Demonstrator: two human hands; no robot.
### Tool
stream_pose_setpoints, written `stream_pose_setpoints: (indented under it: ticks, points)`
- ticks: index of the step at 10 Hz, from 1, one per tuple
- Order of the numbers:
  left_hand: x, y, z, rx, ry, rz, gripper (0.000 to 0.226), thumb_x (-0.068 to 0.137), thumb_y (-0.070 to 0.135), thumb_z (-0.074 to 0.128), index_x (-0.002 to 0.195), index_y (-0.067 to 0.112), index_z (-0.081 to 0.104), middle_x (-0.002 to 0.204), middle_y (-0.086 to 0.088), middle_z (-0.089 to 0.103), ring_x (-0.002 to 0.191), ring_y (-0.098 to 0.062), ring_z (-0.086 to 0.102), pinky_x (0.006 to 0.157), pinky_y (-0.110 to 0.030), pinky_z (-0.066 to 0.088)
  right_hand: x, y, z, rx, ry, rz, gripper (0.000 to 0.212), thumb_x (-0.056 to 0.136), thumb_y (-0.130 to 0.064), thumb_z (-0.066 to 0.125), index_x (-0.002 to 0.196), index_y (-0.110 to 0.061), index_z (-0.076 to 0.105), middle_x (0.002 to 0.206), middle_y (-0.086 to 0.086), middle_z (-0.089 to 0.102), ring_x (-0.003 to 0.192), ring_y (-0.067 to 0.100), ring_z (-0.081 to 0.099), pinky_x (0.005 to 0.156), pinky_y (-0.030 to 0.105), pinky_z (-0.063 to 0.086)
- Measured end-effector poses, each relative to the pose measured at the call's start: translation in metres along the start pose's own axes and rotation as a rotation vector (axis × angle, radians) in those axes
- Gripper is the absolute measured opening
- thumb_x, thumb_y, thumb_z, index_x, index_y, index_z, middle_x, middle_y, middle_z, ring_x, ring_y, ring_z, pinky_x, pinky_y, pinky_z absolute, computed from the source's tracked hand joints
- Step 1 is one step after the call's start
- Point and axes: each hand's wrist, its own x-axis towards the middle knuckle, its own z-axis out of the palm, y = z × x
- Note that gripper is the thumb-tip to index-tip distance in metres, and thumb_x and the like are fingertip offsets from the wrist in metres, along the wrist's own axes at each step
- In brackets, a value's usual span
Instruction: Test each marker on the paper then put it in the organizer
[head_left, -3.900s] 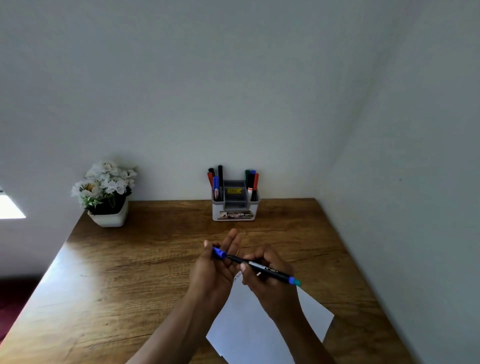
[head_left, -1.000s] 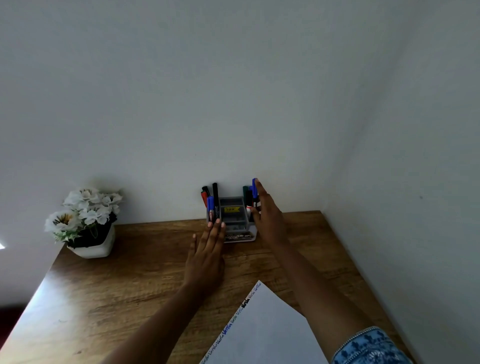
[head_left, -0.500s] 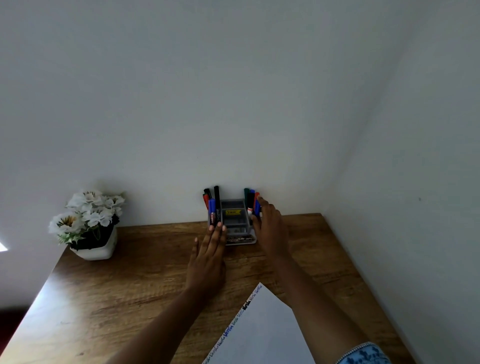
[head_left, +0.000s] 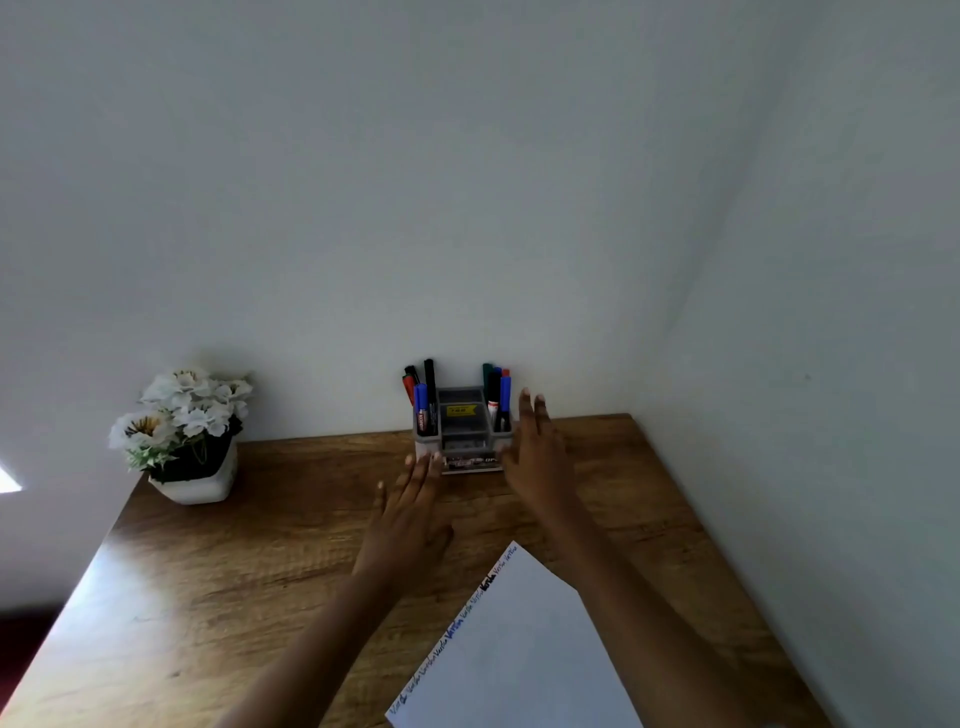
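Nearest me, the paper (head_left: 519, 654) lay with test scribbles along its left edge. My left hand (head_left: 410, 519) lay flat on the desk (head_left: 249, 551), fingers straight, tips at the organizer's (head_left: 464, 434) front left corner. My right hand (head_left: 535, 457) had let go and hovered at its right side, fingers straight and empty. The blue marker (head_left: 504, 400) it held a second earlier stood in the right compartment, so I judged that marker done. Four seconds back, both hands gripped it over the paper.

We noted a wooden table (head_left: 234, 597) set into a wall corner. On it stood a grey organizer (head_left: 462, 441) at the back edge and a white pot of flowers (head_left: 195, 480) back left. A sheet of paper (head_left: 519, 649) lay front right.
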Motion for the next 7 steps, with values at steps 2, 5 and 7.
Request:
stream_pose_setpoints:
  ticks: [2,5,7]
  points:
    - [-0.113,-0.003,0.040,-0.046,-0.145,0.035,0.093,0.079,0.080,0.019,0.152,0.026,-0.001,0.156,-0.002,0.024,0.144,-0.006,-0.003,0.111,-0.036,0.017,-0.134,0.058,-0.018,0.045,-0.339,-0.162,0.048,0.088,-0.059,0.043,0.123,-0.029,0.056,0.128,-0.021,0.044,0.120,-0.002,0.036,0.105,0.021,0.028]
    - [-0.104,-0.005,0.038,0.005,-0.080,-0.194,0.119,0.043,0.089,-0.028,0.139,0.020,-0.031,0.149,0.005,-0.032,0.137,-0.012,-0.031,0.110,-0.037,-0.016,-0.190,0.067,0.021,-0.235,-0.202,-0.009,0.065,0.086,-0.070,0.017,0.119,-0.032,0.058,0.127,-0.006,0.061,0.113,0.016,0.060,0.090,0.038,0.049]
    - [-0.092,-0.003,0.035,-0.017,-0.037,-0.216,0.113,0.055,0.090,-0.020,0.142,0.017,-0.027,0.152,0.003,-0.026,0.139,-0.013,-0.027,0.114,-0.040,-0.012,-0.173,0.054,0.015,-0.261,-0.004,0.019,0.070,0.080,-0.076,0.022,0.108,-0.029,0.065,0.114,-0.001,0.067,0.101,0.021,0.066,0.080,0.041,0.054]
